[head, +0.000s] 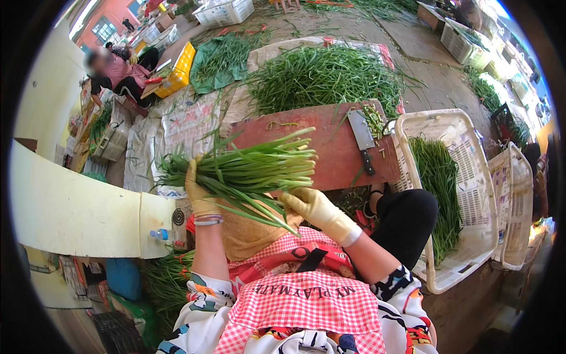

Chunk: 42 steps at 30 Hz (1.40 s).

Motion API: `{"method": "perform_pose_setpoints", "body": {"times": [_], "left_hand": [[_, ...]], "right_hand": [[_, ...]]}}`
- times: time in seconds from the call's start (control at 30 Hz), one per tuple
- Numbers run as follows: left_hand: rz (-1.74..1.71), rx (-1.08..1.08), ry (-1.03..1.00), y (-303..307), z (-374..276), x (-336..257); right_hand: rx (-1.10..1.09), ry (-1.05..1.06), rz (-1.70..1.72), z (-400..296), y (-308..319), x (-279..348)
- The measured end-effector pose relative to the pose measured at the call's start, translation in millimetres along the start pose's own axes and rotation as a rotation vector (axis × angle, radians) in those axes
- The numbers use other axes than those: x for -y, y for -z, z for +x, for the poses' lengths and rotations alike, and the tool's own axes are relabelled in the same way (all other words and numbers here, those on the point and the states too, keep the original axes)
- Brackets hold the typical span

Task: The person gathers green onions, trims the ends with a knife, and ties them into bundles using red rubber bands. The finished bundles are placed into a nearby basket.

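Note:
My left hand [197, 188], in a pale rubber glove, grips a bunch of long green leafy stalks [256, 163] near its leafy end. The bunch lies sideways above my lap, its pale cut ends to the right. My right hand [309, 205], gloved too, is at the lower edge of the bunch, with thumb and fingertips together at a lower stalk; whether they pinch it is unclear. Beyond the bunch is a red board [327, 132]. On it rest a cleaver [361, 135] with a black handle and several short cut stalk ends [376, 119].
A large heap of green stalks [327, 77] lies on sacking beyond the board. To my right stands a white plastic crate [475, 194] holding stalks. Tied bunches [170, 278] lie at lower left. A seated person [126, 71] is at upper left beside a yellow crate [181, 66].

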<state>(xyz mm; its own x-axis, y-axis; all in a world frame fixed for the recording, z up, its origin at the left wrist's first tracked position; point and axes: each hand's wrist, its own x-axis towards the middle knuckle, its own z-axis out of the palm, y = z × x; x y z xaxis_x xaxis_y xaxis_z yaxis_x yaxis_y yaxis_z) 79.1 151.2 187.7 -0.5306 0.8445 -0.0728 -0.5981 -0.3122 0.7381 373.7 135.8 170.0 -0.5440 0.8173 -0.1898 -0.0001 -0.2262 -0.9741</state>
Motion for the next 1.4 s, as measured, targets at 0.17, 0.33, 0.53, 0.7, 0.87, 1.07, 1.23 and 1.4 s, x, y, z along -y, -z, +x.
{"method": "perform_pose_setpoints", "body": {"times": [0.17,0.33,0.53,0.7,0.87,1.07,1.23,1.4], "left_hand": [[-0.060,0.110,0.004,4.1,-8.8,-19.6],[-0.065,0.068,-0.066,32.6,6.2,-50.7],[-0.164,0.068,-0.025,6.8,6.4,-24.5],[-0.133,0.125,0.015,-9.2,-0.5,-16.9],[-0.132,0.106,-0.008,15.1,1.6,-32.8],[-0.121,0.199,0.067,17.0,4.7,-26.5],[-0.038,0.189,0.074,14.0,12.7,-11.0],[-0.123,0.193,0.204,21.3,11.1,-29.0]], "right_hand": [[-0.148,0.008,-0.203,-15.0,25.3,13.0],[-0.273,-0.006,-1.093,-60.5,88.1,-8.6],[-0.052,0.076,-0.300,-46.2,7.1,60.6],[0.005,0.120,-0.327,-26.6,-12.0,38.7],[0.032,-0.080,-1.075,-52.9,50.6,-3.2],[-0.020,0.075,-0.466,-44.2,29.5,-16.8],[0.205,-0.164,0.306,-19.4,-7.8,6.9],[0.043,-0.213,0.213,-54.1,57.9,-10.5]]}}
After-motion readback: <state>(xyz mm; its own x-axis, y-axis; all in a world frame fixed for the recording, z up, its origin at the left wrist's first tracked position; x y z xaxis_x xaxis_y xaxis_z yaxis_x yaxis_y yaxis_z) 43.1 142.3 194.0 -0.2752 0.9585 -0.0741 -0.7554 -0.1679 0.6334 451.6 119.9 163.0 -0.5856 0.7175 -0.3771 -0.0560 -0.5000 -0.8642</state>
